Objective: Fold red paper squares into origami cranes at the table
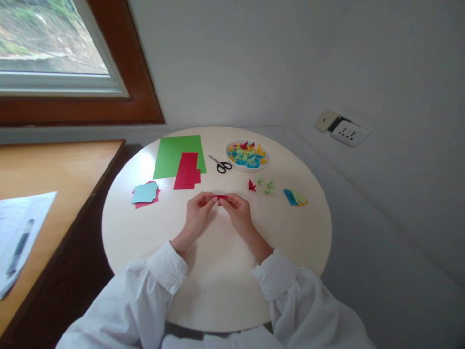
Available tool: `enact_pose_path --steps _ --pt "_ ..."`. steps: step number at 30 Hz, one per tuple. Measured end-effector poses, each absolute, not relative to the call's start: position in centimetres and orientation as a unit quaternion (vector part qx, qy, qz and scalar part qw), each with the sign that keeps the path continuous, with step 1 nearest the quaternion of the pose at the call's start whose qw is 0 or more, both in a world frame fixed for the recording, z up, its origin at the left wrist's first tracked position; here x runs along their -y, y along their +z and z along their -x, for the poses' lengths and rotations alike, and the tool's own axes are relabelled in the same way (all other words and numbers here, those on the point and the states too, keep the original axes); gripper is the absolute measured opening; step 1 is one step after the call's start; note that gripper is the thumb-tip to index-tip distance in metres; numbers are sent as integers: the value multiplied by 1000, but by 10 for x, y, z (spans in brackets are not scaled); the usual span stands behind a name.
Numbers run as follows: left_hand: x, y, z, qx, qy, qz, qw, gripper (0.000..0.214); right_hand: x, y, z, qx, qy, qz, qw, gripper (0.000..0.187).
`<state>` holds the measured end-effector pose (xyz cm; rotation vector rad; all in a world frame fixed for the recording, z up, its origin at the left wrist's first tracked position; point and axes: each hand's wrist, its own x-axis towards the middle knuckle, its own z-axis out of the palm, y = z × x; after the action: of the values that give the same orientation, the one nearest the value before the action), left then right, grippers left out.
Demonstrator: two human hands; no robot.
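A small folded piece of red paper [221,197] is pinched between both hands over the middle of the round table. My left hand [199,208] holds its left end with thumb and fingertips closed. My right hand [237,209] grips the right end in the same way; the fingers hide much of the paper. Just beyond the hands lie red paper strips [186,170], partly over a green sheet [163,155]. To the right of my right hand sit a small red folded paper figure [252,185] and a few pale green ones [268,186].
Black-handled scissors [224,166] lie beside a white bowl [248,168] of colourful folded paper. A stack of light blue and red squares [145,193] is at left, folded blue and yellow papers [295,197] at right. A wooden desk [72,165] holds a printed sheet and pen [20,247].
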<state>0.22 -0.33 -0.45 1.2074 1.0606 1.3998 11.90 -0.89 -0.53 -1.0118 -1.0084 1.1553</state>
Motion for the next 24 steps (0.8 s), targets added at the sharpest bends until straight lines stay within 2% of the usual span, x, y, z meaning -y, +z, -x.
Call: enact_pose_path --steps 16,20,24 --pt "3 -9 -4 -437 569 -522 461 14 10 -9 -119 452 469 450 611 10" --pt "2 -11 -2 -437 567 -563 414 16 9 -10 -120 448 473 453 608 9" --pt "4 -11 1 -456 531 -640 316 14 8 -10 -120 427 479 460 614 7"
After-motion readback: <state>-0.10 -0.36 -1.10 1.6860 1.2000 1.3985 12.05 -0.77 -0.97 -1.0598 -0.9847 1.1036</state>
